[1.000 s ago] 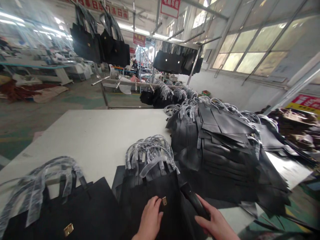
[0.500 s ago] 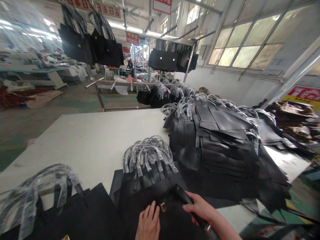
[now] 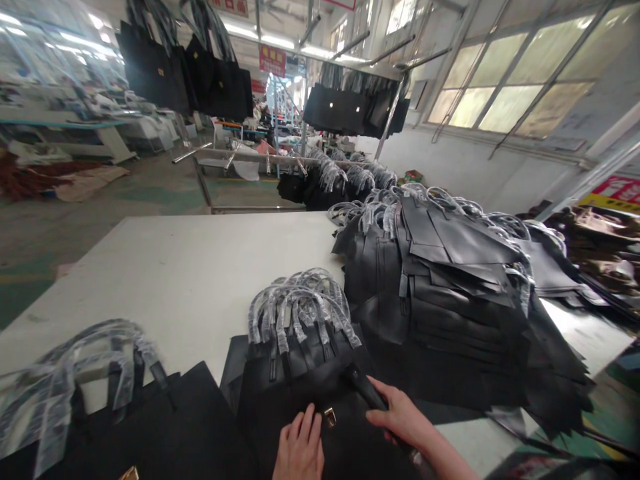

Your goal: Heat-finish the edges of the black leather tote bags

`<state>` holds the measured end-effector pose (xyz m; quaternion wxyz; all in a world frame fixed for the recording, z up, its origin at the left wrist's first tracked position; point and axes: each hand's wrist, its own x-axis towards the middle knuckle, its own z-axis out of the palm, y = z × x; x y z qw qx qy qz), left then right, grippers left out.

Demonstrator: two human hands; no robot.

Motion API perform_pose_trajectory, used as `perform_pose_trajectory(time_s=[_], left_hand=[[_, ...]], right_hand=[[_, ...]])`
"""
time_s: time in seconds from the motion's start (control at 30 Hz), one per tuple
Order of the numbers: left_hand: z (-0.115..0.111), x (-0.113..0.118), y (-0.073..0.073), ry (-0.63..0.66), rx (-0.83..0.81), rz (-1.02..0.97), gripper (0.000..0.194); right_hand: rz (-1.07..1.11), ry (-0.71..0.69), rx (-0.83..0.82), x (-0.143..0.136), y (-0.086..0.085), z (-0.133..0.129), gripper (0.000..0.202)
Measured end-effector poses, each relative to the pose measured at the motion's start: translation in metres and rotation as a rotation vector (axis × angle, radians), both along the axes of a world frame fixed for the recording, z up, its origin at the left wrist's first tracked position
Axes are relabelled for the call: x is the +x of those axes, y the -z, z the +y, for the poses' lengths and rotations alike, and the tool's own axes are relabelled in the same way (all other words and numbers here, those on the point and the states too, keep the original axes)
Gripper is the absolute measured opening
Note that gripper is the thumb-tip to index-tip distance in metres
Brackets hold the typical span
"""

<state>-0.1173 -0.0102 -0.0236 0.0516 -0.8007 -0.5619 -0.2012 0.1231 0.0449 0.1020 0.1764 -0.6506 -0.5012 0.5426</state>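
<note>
A black bag panel (image 3: pixel 280 427) with a gold clasp (image 3: pixel 330 417) lies on a stack at the bottom centre, its plastic-wrapped handles (image 3: pixel 300 307) pointing away. My left hand (image 3: pixel 301 443) rests flat on the panel, just left of the clasp, fingers extended and holding nothing. Right of the clasp, my right hand (image 3: pixel 397 412) is wrapped round a black handheld tool (image 3: pixel 366 388), whose front end lies over the panel near its upper edge. The tool's rear is partly hidden by the hand and wrist.
Another black bag stack (image 3: pixel 165 413) lies at lower left. A tall pile of black bags (image 3: pixel 450 287) covers the right of the white table (image 3: pixel 200 267). Beyond the table stands a metal rack (image 3: pixel 205 183) with hanging bags.
The camera view has shifted slightly, moving the background. My right hand and the tool have stayed nearly in place over the panel, and my left hand remains beside the clasp.
</note>
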Motion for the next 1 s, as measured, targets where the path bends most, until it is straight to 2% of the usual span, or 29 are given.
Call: perform_pose_trajectory(time_s=[0.1, 0.2, 0.27, 0.33, 0.4, 0.47, 0.57, 0.63, 0.7, 0.77, 0.9, 1.0], left_hand=[[-0.001, 0.001, -0.002, -0.002, -0.01, -0.006, 0.039], [-0.002, 0.001, -0.007, 0.005, -0.022, -0.004, 0.04], [-0.001, 0.0, -0.008, -0.007, -0.003, -0.015, 0.038], [0.0, 0.0, -0.008, -0.002, 0.018, -0.018, 0.037], [0.0, 0.0, -0.006, 0.008, 0.027, -0.02, 0.037], [-0.001, 0.001, -0.003, 0.009, 0.024, -0.036, 0.037], [-0.003, 0.002, -0.002, -0.003, -0.012, -0.07, 0.037], [-0.002, -0.002, -0.003, 0.015, -0.055, -0.096, 0.04], [0.002, -0.013, -0.007, 0.033, -0.077, -0.153, 0.042], [0.01, -0.029, -0.012, -0.034, -0.081, -0.222, 0.044], [0.031, -0.06, -0.022, -0.353, -0.181, -0.286, 0.059], [0.042, -0.072, -0.021, -0.417, -0.307, -0.355, 0.071]], right_hand=[[-0.053, 0.107, 0.13, -0.004, -0.002, 0.01, 0.071], [-0.079, 0.237, 0.218, 0.007, -0.014, 0.009, 0.075], [-0.049, 0.194, 0.164, 0.018, -0.021, 0.002, 0.075], [-0.026, 0.106, 0.081, 0.025, -0.021, -0.007, 0.074], [-0.02, 0.037, 0.006, 0.023, -0.013, -0.014, 0.074], [-0.033, 0.026, -0.041, 0.013, -0.002, -0.015, 0.073], [-0.063, 0.108, 0.043, -0.005, 0.006, -0.009, 0.073], [-0.064, 0.131, 0.129, -0.012, 0.003, -0.007, 0.075], [-0.065, 0.086, 0.144, -0.014, -0.006, -0.008, 0.075], [-0.08, -0.005, 0.119, -0.015, -0.017, -0.012, 0.074], [-0.118, -0.212, 0.172, -0.032, -0.036, -0.02, 0.071], [-0.157, -0.342, 0.124, -0.056, -0.037, -0.021, 0.075]])
